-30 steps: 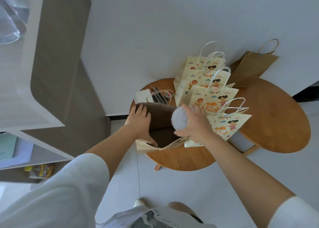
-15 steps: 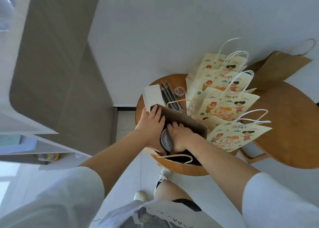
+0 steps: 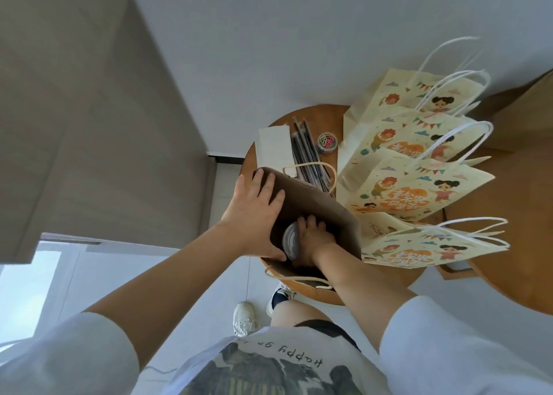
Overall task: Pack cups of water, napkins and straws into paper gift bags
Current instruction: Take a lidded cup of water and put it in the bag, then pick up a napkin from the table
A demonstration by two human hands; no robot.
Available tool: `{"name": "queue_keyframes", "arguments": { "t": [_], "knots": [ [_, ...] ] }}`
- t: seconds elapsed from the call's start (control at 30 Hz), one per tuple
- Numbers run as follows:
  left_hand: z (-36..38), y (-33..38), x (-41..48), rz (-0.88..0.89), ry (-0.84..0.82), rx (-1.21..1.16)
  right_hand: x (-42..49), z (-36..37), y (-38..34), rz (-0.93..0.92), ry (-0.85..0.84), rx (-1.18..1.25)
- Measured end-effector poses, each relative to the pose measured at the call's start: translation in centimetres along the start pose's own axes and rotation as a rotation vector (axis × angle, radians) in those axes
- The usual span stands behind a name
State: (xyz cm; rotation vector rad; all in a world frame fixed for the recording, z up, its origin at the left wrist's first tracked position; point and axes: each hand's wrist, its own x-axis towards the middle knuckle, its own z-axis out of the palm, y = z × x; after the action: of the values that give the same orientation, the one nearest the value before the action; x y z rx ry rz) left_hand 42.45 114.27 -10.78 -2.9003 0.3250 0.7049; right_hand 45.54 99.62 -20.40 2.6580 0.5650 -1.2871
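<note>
An open brown paper gift bag [image 3: 335, 215] stands on the near edge of a round wooden table [image 3: 317, 116]. My left hand [image 3: 254, 212] lies flat with straight fingers against the bag's left wall, thumb at the rim. My right hand [image 3: 314, 234] reaches deep inside the bag and grips a cup of water [image 3: 291, 242] with a lid, low in the bag. Behind the bag lie white napkins [image 3: 273, 149] and a bundle of dark straws [image 3: 305, 152].
Several printed cream gift bags [image 3: 419, 191] with white handles stand in a row to the right. A small tub of coloured clips [image 3: 326, 142] sits by the straws. Another brown bag [image 3: 526, 116] and a second wooden table [image 3: 508, 230] are further right. White wall behind, cabinet to the left.
My right hand has carried the cup from above the bag's mouth down inside the bag. My left hand stayed on the bag's left side. My head moved closer.
</note>
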Motion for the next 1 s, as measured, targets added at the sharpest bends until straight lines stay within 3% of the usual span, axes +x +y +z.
{"name": "queue_keyframes", "arguments": {
  "t": [0.13, 0.27, 0.43, 0.53, 0.57, 0.63, 0.7, 0.77, 1.0],
  "knots": [
    [-1.2, -0.8, 0.6, -0.032, 0.058, -0.147, -1.4, -1.9, -0.6, -0.063, 0.077, 0.112],
    [-2.8, -1.7, 2.0, -0.132, 0.197, -0.261, -5.7, -5.2, -0.1, -0.202, 0.473, 0.259],
    [-4.1, -2.6, 4.3, -0.271, 0.196, -0.356, -8.5, -8.9, 2.1, -0.215, 0.847, 0.396],
    [-4.7, -3.3, 5.9, -0.324, 0.164, -0.555, -8.1, -10.5, 3.7, -0.274, 1.163, 0.515],
    [-4.7, -3.6, 6.5, -0.333, 0.159, -0.662, -7.7, -11.2, 4.1, -0.286, 1.199, 0.6],
    [-4.3, -4.4, 8.2, -0.342, 0.152, -0.881, -6.0, -12.5, 4.6, -0.246, 1.133, 0.795],
    [-3.5, -5.0, 10.2, -0.353, 0.139, -0.954, -3.5, -13.5, 4.9, -0.156, 0.897, 0.897],
    [-2.2, -5.8, 12.7, -0.369, 0.118, -0.959, -0.3, -14.4, 4.8, -0.069, 0.666, 0.879],
    [4.1, -6.8, 21.7, -0.379, -0.025, -0.854, 12.6, -12.5, 4.6, 0.05, 0.121, 0.672]
  ]
}}
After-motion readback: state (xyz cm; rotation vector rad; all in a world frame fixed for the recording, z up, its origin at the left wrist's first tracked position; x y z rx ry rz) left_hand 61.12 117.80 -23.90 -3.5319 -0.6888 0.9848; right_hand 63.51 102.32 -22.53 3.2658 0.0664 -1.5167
